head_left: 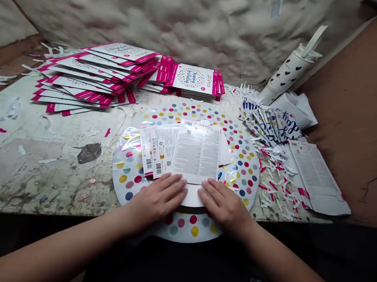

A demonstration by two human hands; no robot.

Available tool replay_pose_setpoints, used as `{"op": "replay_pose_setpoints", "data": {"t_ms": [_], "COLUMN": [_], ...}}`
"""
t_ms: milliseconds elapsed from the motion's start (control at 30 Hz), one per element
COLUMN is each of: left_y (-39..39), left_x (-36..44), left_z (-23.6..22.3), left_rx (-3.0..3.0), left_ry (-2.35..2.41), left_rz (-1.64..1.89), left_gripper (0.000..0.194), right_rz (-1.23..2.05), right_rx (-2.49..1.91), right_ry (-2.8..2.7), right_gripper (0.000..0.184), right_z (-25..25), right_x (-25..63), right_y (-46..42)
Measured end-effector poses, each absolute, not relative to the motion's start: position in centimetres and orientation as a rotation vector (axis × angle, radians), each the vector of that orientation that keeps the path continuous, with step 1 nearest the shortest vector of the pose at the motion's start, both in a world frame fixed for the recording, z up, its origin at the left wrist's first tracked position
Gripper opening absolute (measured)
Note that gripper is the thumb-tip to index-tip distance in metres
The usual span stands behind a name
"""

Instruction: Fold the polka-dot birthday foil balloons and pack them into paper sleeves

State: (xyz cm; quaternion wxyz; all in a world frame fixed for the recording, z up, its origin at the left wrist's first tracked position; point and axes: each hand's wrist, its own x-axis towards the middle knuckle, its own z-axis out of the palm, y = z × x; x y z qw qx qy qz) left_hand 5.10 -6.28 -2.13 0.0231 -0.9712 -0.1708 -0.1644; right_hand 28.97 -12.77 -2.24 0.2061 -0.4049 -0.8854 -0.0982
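Observation:
A printed white card packet (196, 154) lies text side up in front of me, its plain white flap (193, 196) toward my body. My left hand (159, 197) rests with outstretched fingers on the left of the flap. On the right side, my right hand (225, 204) lies likewise, fingers extended at the packet's lower corner. Under everything is a round, flat foil balloon (245, 185) with coloured dots, overhanging the table's front edge. Other barcoded packets (163, 150) fan out beneath the packet to the left.
Pink-edged white packets (93, 77) form a leaning pile at back left, beside a neater "happy birthday" stack (195, 79). At right are folded dotted foil pieces (271, 122), a heart-patterned tumbler (286, 74), paper scraps (275, 176) and another packet (318, 176) near the brown side wall (353, 104).

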Motion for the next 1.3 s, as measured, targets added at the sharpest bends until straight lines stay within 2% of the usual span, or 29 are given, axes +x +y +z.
{"op": "replay_pose_setpoints", "data": {"t_ms": [133,233,300,400,633,800,867,933,1000,1100,1200,1300], "left_y": [-6.3,-5.7,-5.0,-3.8,-4.2,-5.4,-5.2,-4.7,-3.9,-3.0,-3.0,-4.2], "left_x": [6.4,7.5,8.1,8.5,8.1,8.5,9.0,9.2,9.1,8.1,6.9,5.9], "left_z": [-1.4,-0.3,0.5,1.1,0.7,0.9,1.1,1.2,1.2,1.2,1.6,2.5], "left_rx": [-3.135,-3.197,-3.079,-3.022,-3.35,-3.366,-3.205,-3.067,-3.046,-3.161,-3.1,-3.15], "left_ry": [-0.619,-1.03,-1.326,-1.485,-0.887,-1.436,-1.536,-1.532,-1.559,-1.615,-1.67,-1.951], "left_rz": [-0.583,-0.463,-0.285,-0.088,-0.267,-0.097,-0.061,-0.051,-0.032,-0.016,-0.254,-0.476], "left_gripper": [0.019,0.016,0.011,0.011,0.021,0.02,0.018,0.015,0.014,0.01,0.013,0.015], "right_rz": [0.08,0.463,0.493,0.316,0.482,0.789,0.683,0.438,0.23,0.094,-0.131,-0.395], "right_rx": [-1.261,-1.55,-1.735,-1.847,-1.525,-1.604,-1.745,-1.793,-1.69,-1.528,-1.589,-1.587], "right_ry": [-2.363,-2.149,-2.086,-2.221,-2.455,-2.306,-2.247,-2.303,-2.449,-2.679,-2.826,-2.827], "right_gripper": [0.02,0.014,0.006,0.012,0.013,0.005,0.006,0.012,0.017,0.033,0.048,0.046], "right_z": [-2.0,-1.1,-0.4,0.2,0.5,0.6,0.7,0.7,0.8,0.5,0.0,0.4], "right_x": [29.1,29.0,28.9,28.9,29.2,29.1,28.9,28.7,28.5,27.8,26.7,25.9], "right_y": [-12.3,-11.3,-10.4,-9.1,-8.9,-9.2,-8.9,-8.6,-8.6,-9.0,-9.5,-9.4]}}
